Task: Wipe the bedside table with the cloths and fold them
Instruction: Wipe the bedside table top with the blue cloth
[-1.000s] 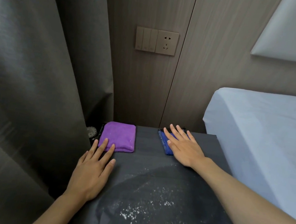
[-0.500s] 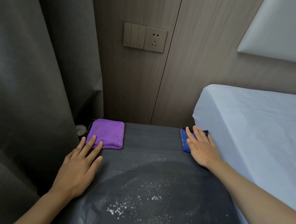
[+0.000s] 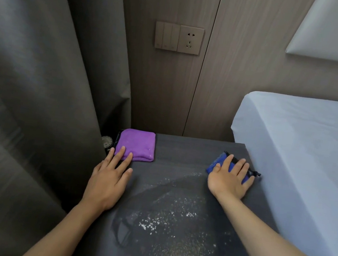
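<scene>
Resting both hands flat on a dark counter [image 3: 181,155].
Straight fingers of the left hand [image 3: 109,182] touch the purple cloth [image 3: 138,145] ahead; the right hand [image 3: 228,181] covers the blue cloth [image 3: 219,159].

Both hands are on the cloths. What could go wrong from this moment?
1. The right hand presses the blue cloth with black edging at the right edge of the dark table, beside the pale blue bed sheet. A wide stroke might carry the scattered white powder onto it.
2. The left hand touches the folded purple cloth only with its fingertips, at the back left corner. The cloth could slide off toward the small round dial there.
</scene>
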The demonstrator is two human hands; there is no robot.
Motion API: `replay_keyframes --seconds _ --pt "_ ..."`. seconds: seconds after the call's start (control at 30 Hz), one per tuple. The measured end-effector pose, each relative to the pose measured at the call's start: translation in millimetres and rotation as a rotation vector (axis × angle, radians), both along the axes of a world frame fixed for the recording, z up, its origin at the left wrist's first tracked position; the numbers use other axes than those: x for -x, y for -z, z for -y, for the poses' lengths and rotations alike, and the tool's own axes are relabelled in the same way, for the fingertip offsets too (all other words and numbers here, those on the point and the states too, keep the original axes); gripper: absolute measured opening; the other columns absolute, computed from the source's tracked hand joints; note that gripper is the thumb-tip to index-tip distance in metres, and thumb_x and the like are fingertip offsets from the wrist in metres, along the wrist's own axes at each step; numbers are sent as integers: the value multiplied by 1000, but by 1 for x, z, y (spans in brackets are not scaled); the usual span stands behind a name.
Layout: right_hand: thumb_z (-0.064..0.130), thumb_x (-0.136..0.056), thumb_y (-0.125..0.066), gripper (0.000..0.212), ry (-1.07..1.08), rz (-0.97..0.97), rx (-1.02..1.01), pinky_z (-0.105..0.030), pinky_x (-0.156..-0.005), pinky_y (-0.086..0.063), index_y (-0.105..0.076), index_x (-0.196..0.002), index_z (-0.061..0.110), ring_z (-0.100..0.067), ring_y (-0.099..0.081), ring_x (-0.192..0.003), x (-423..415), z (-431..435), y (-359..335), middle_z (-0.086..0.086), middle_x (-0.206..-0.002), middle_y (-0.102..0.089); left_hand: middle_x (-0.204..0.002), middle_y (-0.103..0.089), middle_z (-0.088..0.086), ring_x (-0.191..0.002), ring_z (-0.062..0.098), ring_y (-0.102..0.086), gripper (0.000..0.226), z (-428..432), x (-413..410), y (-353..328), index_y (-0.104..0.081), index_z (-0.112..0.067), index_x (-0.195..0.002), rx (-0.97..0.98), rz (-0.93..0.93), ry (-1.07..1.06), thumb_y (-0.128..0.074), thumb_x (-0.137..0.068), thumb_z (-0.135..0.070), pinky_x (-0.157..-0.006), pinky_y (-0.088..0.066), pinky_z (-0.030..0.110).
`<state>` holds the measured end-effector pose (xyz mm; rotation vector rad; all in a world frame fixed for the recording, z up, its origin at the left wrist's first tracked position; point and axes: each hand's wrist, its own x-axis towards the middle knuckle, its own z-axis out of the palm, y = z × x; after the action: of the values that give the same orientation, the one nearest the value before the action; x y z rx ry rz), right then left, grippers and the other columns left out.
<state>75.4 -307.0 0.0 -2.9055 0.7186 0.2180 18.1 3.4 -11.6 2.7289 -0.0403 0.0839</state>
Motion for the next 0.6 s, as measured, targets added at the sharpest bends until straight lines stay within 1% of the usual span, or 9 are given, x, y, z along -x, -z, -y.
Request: replay_keyframes --seconds 0.1,0.2,0.37,0.53,0.6 --pt "43 -104 -9 65 49 -20 -22 -59 -120 7 9 -160 15 -33 17 -153 9 -31 -4 -17 -166 16 -164 -2 -16 -151 11 9 72 0 0 -1 -17 -42 -153 5 -4 2 0 -86 -65 -121 -16 43" --pt "44 -104 -9 67 54 -25 -39 -61 -119 8 10 -159 10 -36 19 -152 17 -59 -5 -21 -165 18 -164 -3 -16 -151 11 8 73 0 2 -2 -19 -42 -153 28 -8 1 -1 -86 -65 -121 -14 42" --pt "47 -103 -10 69 -6 2 -39 -62 -118 9 10 -159 10 -37 19 -152 31 -96 -4 -22 -165 17 -164 -4 -15 -151 10 9 75 0 2 -3 -20 -41 -153 49 -27 0 -1 -84 -65 -122 -13 43" --pt "46 -104 -12 68 -119 39 -62 -62 -117 10 9 -159 11 -37 20 -151 50 -137 -2 -22 -165 18 -165 -5 -14 -151 11 7 79 2 2 -7 -21 -40 -154 45 -43 -7 -1 -82 -65 -121 -13 44" --pt "45 -104 -13 68 -144 45 -84 -62 -117 11 9 -159 12 -37 21 -151 57 -153 -1 -23 -164 18 -166 -4 -13 -151 11 8 76 3 3 -8 -20 -40 -154 40 -58 -6 -3 -84 -64 -120 -13 44"
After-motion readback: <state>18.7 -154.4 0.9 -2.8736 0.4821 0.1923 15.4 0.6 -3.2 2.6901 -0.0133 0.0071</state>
